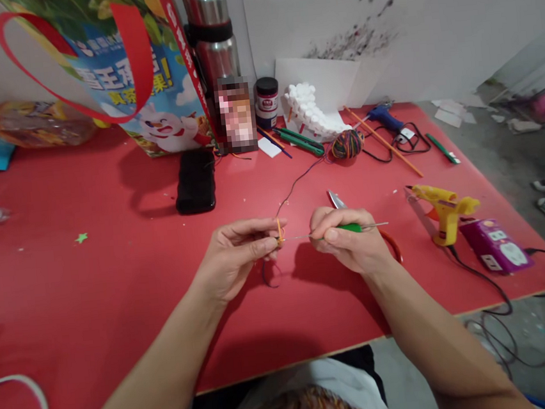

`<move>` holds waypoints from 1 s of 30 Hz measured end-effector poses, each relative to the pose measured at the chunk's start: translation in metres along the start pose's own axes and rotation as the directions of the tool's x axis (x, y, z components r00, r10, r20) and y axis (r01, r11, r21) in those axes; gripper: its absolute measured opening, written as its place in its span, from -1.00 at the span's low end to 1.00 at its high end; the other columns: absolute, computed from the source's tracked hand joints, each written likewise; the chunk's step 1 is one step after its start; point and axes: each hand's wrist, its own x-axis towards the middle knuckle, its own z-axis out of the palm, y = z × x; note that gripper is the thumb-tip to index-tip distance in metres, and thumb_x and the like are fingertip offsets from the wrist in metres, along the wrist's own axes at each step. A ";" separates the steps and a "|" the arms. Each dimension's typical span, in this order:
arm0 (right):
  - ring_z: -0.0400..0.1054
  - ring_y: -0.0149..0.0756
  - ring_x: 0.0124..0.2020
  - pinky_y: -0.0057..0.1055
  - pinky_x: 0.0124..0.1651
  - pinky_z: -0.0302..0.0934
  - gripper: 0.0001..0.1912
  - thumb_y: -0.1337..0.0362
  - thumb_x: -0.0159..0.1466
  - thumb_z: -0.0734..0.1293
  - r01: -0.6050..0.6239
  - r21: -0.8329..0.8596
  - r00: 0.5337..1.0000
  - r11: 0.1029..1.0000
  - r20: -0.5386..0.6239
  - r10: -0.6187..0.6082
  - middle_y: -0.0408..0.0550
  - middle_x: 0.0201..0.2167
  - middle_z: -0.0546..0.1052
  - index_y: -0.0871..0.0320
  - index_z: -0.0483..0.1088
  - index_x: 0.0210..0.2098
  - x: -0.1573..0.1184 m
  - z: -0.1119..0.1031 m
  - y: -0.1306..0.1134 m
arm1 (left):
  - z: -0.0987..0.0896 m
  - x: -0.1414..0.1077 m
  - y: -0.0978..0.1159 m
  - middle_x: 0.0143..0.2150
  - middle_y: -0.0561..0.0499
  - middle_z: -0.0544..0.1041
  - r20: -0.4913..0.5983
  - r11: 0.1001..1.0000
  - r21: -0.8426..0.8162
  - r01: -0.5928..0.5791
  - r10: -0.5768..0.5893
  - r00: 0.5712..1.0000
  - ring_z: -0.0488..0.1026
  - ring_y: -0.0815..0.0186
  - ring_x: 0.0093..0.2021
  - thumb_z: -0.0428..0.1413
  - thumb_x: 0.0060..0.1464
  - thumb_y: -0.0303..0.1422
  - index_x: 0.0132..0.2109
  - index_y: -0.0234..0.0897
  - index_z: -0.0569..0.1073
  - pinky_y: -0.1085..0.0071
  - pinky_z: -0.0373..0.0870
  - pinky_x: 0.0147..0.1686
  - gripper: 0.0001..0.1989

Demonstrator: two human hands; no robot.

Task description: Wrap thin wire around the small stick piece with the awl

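Observation:
Between the thumb and fingers of my left hand (239,256) is a small yellowish piece of yarn work (280,234), mostly covered by the fingertips. My right hand (347,232) grips a crochet hook by its green handle (352,228). Its thin metal shaft points left and reaches the yarn work. A dark strand (294,186) runs from my left fingers up to a multicoloured yarn ball (348,144), and a loose tail (270,285) hangs below. Scissors (392,245) with orange handles lie partly hidden under my right hand.
Right of my hands are a yellow glue gun (446,207) and a purple box (495,246), with cords near the table edge. A black case (196,181), a large bag (145,82), a steel flask (214,49) and a green cutter (299,141) sit toward the back.

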 end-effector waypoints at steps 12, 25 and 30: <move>0.32 -0.37 -0.43 -0.41 -0.41 0.15 -0.91 0.27 0.23 0.54 0.016 -0.134 1.000 0.991 0.019 -0.014 -0.04 -0.40 0.53 0.14 0.70 -0.29 0.000 -0.001 -0.008 | -0.005 -0.001 0.001 -0.24 -0.18 0.69 0.084 0.995 -0.002 0.097 -0.096 0.992 0.52 0.36 -0.42 0.45 -0.15 -0.44 -0.14 -0.30 0.74 0.52 0.50 -0.49 -0.67; 0.35 -0.36 -0.40 -0.42 -0.38 0.20 -0.94 0.31 0.24 0.53 0.013 -0.179 1.000 0.984 0.003 -0.012 -0.02 -0.40 0.56 0.16 0.69 -0.29 -0.002 0.001 -0.012 | -0.004 0.000 0.000 -0.25 -0.18 0.70 0.097 0.996 0.005 0.091 -0.091 0.991 0.53 0.35 -0.43 0.45 -0.14 -0.46 -0.16 -0.29 0.75 0.50 0.51 -0.49 -0.70; 0.35 -0.36 -0.44 -0.44 -0.43 0.18 -0.92 0.30 0.20 0.55 -0.042 -0.136 0.999 0.990 -0.004 0.042 -0.01 -0.44 0.56 0.19 0.69 -0.32 -0.002 0.000 -0.016 | -0.005 0.000 0.000 -0.29 -0.17 0.70 0.116 0.995 0.017 0.096 -0.098 0.988 0.50 0.37 -0.47 0.46 -0.16 -0.43 -0.18 -0.28 0.75 0.49 0.51 -0.49 -0.70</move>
